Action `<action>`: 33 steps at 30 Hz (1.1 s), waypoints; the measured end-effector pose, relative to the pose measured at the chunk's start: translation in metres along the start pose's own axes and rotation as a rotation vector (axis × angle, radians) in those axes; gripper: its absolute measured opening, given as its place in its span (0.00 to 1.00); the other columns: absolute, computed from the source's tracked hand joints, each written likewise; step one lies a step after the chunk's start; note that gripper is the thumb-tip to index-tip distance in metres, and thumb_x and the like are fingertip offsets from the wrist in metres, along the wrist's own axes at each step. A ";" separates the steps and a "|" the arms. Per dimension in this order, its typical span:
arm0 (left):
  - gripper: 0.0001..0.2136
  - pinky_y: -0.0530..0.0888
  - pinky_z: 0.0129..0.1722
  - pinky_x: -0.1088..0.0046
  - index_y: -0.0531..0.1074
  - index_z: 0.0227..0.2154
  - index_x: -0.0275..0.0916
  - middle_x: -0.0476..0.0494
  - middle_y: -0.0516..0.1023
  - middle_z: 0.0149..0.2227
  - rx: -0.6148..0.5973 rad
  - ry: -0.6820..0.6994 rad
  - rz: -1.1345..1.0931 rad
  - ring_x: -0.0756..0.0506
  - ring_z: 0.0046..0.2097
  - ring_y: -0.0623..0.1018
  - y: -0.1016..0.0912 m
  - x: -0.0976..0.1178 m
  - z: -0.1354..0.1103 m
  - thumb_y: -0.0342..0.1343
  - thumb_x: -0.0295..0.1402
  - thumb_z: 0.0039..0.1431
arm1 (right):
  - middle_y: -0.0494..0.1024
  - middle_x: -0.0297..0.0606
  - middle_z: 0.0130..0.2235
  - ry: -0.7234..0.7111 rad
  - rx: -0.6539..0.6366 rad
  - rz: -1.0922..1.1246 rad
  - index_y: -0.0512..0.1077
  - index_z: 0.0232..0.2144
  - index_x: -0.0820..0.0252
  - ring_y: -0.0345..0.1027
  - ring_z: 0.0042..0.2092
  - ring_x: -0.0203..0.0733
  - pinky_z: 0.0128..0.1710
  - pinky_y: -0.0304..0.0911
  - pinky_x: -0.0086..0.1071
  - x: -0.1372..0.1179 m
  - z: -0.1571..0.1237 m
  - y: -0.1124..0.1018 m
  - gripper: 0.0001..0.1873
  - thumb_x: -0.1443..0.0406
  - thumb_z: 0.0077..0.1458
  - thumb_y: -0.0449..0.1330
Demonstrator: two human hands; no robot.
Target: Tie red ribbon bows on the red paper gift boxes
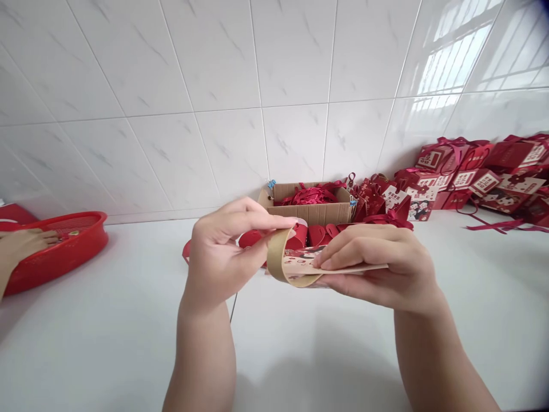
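Observation:
A printed paper gift box [299, 263], folded flat, is held up over the table between my hands. Its outside is cream and red with cartoon figures; the tan inner side shows on a flap [275, 256] bent round in a curl. My left hand [229, 246] pinches the top end of this flap between thumb and fingers. With fingers above and thumb below, my right hand [377, 263] grips the flat body. Behind them, several red boxes [319, 234] lie on the table, partly hidden by my hands.
An open cardboard box [309, 215] full of dark red ribbon stands by the tiled wall, with blue clips on its corners. Finished-looking red gift boxes [465, 177] are piled at right. At left, another person's hand [26, 246] reaches into a red plastic basket [92, 246].

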State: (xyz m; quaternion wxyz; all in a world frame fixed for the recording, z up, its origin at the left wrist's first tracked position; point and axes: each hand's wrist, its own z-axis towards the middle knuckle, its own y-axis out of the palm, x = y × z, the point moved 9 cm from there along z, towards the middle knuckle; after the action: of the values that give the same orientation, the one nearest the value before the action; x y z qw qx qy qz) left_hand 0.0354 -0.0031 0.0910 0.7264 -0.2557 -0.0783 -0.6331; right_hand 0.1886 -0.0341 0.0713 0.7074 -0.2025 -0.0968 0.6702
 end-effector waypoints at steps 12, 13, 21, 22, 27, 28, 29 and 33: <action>0.05 0.75 0.25 0.74 0.79 0.30 0.39 0.47 0.77 0.24 -0.284 -0.355 -0.100 0.49 0.27 0.76 0.040 -0.017 -0.008 0.58 0.29 0.56 | 0.74 0.36 0.26 0.083 0.005 0.003 0.69 0.29 0.62 0.70 0.29 0.36 0.26 0.66 0.28 0.014 -0.005 0.001 0.07 0.68 0.51 0.66; 0.05 0.75 0.25 0.74 0.79 0.30 0.38 0.47 0.77 0.24 -0.291 -0.365 -0.119 0.49 0.27 0.76 0.041 -0.017 -0.009 0.58 0.29 0.56 | 0.74 0.35 0.25 0.094 0.009 0.000 0.68 0.29 0.61 0.69 0.28 0.35 0.25 0.66 0.28 0.015 -0.005 0.000 0.08 0.68 0.51 0.66; 0.05 0.76 0.27 0.73 0.78 0.31 0.38 0.46 0.77 0.25 -0.295 -0.400 -0.178 0.48 0.28 0.76 0.040 -0.017 -0.013 0.57 0.30 0.58 | 0.72 0.34 0.25 0.125 -0.004 -0.028 0.66 0.28 0.59 0.67 0.28 0.34 0.25 0.64 0.28 0.016 -0.007 -0.001 0.09 0.68 0.52 0.65; 0.05 0.76 0.27 0.73 0.78 0.30 0.38 0.46 0.77 0.25 -0.292 -0.397 -0.177 0.48 0.28 0.76 0.040 -0.017 -0.013 0.57 0.30 0.57 | 0.72 0.34 0.25 0.122 -0.003 -0.031 0.66 0.28 0.59 0.67 0.28 0.34 0.26 0.64 0.28 0.016 -0.007 -0.002 0.09 0.68 0.52 0.65; 0.05 0.76 0.28 0.74 0.78 0.31 0.39 0.47 0.77 0.26 -0.315 -0.385 -0.158 0.49 0.29 0.76 0.039 -0.018 -0.014 0.57 0.28 0.57 | 0.72 0.33 0.25 0.109 -0.002 -0.046 0.66 0.28 0.58 0.68 0.28 0.34 0.25 0.64 0.27 0.013 -0.006 -0.002 0.09 0.67 0.53 0.65; 0.05 0.76 0.28 0.74 0.78 0.31 0.39 0.47 0.77 0.25 -0.315 -0.375 -0.153 0.49 0.29 0.76 0.039 -0.018 -0.013 0.57 0.28 0.57 | 0.72 0.33 0.25 0.109 -0.003 -0.049 0.66 0.28 0.58 0.68 0.28 0.34 0.25 0.64 0.27 0.012 -0.006 -0.003 0.08 0.67 0.53 0.64; 0.05 0.76 0.27 0.74 0.78 0.31 0.39 0.47 0.77 0.25 -0.313 -0.361 -0.150 0.49 0.29 0.76 0.039 -0.017 -0.013 0.57 0.28 0.57 | 0.72 0.33 0.25 0.108 -0.004 -0.049 0.67 0.28 0.58 0.68 0.28 0.34 0.25 0.64 0.27 0.012 -0.005 -0.003 0.08 0.67 0.53 0.64; 0.05 0.76 0.26 0.73 0.78 0.32 0.39 0.45 0.78 0.26 -0.302 -0.312 -0.170 0.48 0.28 0.77 0.039 -0.013 -0.011 0.57 0.28 0.58 | 0.72 0.33 0.24 0.096 -0.005 -0.036 0.67 0.29 0.57 0.70 0.29 0.35 0.24 0.65 0.27 0.011 -0.004 -0.003 0.07 0.67 0.54 0.64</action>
State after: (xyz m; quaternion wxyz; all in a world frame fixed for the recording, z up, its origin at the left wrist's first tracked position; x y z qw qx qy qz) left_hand 0.0683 0.0059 0.0656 0.6033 -0.4485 -0.1152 -0.6493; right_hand 0.1936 -0.0238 0.0669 0.7228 -0.2347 -0.0681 0.6464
